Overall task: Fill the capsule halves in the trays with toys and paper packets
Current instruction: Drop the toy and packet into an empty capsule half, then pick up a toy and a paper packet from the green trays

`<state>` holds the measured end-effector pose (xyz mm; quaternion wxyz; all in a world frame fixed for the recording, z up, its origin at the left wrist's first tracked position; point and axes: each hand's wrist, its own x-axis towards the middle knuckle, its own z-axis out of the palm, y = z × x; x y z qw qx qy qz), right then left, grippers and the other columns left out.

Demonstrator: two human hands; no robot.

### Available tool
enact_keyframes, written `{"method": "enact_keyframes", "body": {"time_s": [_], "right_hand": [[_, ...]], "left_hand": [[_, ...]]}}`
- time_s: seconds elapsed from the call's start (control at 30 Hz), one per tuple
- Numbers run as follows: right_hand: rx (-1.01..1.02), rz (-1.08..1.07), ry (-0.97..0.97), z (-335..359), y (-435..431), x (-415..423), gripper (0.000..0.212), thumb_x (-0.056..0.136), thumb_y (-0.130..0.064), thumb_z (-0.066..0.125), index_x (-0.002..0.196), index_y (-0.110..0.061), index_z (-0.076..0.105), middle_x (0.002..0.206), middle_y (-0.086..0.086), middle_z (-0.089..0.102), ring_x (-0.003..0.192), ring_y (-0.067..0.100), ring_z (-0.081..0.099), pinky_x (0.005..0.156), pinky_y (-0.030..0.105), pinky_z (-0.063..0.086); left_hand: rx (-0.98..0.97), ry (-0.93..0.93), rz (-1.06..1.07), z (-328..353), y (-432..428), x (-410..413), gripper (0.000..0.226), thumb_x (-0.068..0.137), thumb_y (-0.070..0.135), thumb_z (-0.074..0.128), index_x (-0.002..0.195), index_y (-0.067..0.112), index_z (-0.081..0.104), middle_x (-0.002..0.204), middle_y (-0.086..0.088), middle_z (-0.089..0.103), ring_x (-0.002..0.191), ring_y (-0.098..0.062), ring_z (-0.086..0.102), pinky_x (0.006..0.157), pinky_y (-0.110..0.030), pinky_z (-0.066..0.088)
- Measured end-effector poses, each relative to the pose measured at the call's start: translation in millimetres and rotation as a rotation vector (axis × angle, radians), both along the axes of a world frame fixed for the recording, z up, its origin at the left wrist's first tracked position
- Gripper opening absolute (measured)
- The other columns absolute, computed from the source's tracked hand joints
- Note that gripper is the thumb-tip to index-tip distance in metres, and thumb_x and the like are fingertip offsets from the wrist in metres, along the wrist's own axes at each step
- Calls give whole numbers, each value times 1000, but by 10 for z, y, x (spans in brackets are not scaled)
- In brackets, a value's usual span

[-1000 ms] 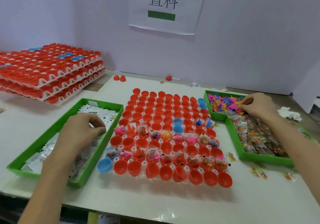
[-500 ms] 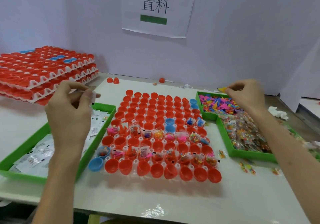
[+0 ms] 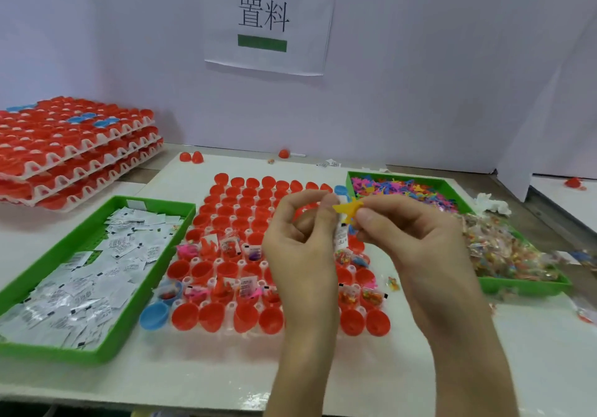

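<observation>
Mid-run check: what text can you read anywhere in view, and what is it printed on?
"置料" on the white paper sign on the wall, above a green bar.
Loose paper packets in the left green tray: black print, too small to read.
Held packet in the left hand: print blurred, unreadable.
Placed packets in the capsule halves: labels unreadable.

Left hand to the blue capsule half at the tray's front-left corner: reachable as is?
Probably yes: the blue capsule half sits uncovered, nothing between it and the left hand, though its fingers pinch a paper packet.
</observation>
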<state>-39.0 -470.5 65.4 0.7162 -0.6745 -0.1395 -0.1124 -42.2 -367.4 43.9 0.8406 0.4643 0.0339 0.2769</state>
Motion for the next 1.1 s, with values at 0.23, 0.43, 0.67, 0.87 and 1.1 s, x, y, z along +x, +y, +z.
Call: {"method": "enact_keyframes", "body": {"time_s": [0.23,0.43,0.67,0.87,1.1], "right_hand": [[6,-51,-7,-23,-64,-36,28,65,-40,77,92,-31,79,85,2,77,80,15,74,71,23,59],[-9,-20,-42,-20,22,-77,24,63,-35,80,86,-28,80,81,0,77,77,14,74,69,19,57],[-71,-164,-69,-81,53,-40,16,75,-14,82,81,-29,78,79,-6,76,79,10,73,68,18,57],[47,-189,-87,-118,47,-26,19,76,-7,82,84,-23,76,74,-1,75,70,9,72,63,16,54],[-168,-77,-99,-138,-50,-5,29,83,-9,78,96,-35,78,81,-2,71,78,14,70,72,24,57]], "left_hand": [[56,-14,-2,0,-5,2,10,76,28,75,85,23,75,69,-5,74,65,-13,72,62,-16,54],[13,-14,-19,-37,19,-26,5,75,21,76,79,17,75,71,-5,75,67,-11,71,63,-18,54],[55,45,-168,-54,142,-28,21,84,32,66,99,27,80,80,0,74,78,-9,72,71,-21,57],[328,8,-319,-59,239,-97,37,84,28,68,121,33,69,75,3,75,94,-13,74,85,-21,58],[563,15,-427,-28,426,-145,61,92,3,67,139,39,51,96,-1,79,101,-11,73,84,-10,52]]}}
